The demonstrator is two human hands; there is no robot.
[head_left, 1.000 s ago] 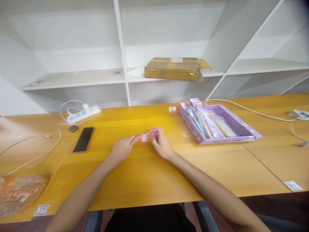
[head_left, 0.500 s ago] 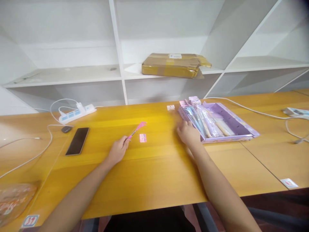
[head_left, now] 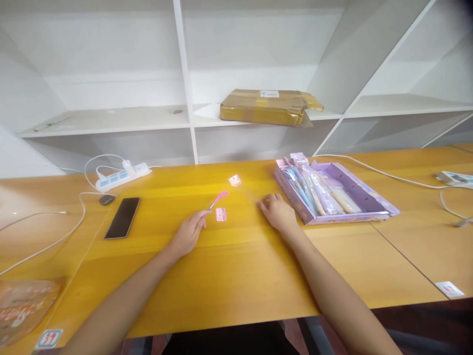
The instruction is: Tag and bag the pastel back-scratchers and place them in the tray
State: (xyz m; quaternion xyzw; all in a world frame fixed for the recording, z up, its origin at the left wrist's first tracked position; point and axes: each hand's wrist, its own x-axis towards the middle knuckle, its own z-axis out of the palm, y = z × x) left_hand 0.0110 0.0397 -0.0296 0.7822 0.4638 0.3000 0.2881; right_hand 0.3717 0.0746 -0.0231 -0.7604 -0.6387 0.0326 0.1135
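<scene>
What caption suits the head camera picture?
Left hand holds a pink-headed rod; right hand beside a purple open box.

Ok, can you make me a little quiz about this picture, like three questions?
1. Which hand holds the pink-ended tool?
2. True or false: the dark phone lies on the wooden table, outside the purple tray.
3. Fill in the gap: a brown, taped ____ rests on the white shelf.

Key:
1. The left hand.
2. True.
3. Cardboard box.
</scene>
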